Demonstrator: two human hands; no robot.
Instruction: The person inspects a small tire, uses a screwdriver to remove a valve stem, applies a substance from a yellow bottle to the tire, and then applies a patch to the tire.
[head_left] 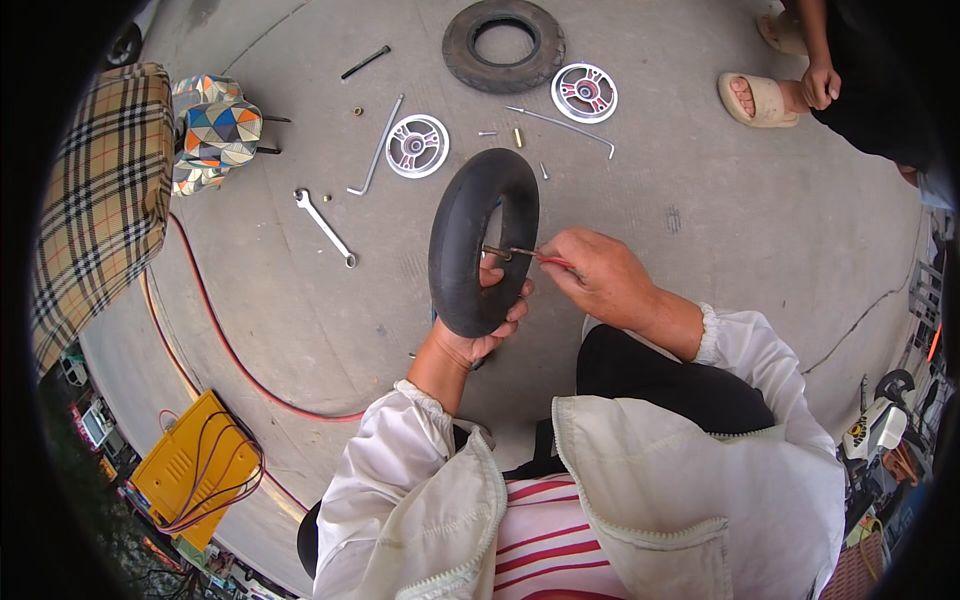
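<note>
My left hand (pixel 478 338) is closed round the lower part of a black, inflated inner tube (pixel 455 235) and holds it up on edge above the ground. Some of its fingers show inside the ring. From the tube's inner side a bent metal valve stem (pixel 494 250) sticks out. My right hand (pixel 605 280) grips a slim tool with a red handle (pixel 556 262), and its metal tip meets the valve stem. My right fist hides most of that tool, so its exact kind cannot be made out.
On the concrete lie a black tyre (pixel 462 45), two silver wheel rims (pixel 433 147) (pixel 601 112), a combination spanner (pixel 325 228), long bent rods (pixel 378 143) and several small bolts. A red hose (pixel 232 352) curves at left past a yellow case (pixel 190 470). Another person's sandalled foot (pixel 757 98) stands far right.
</note>
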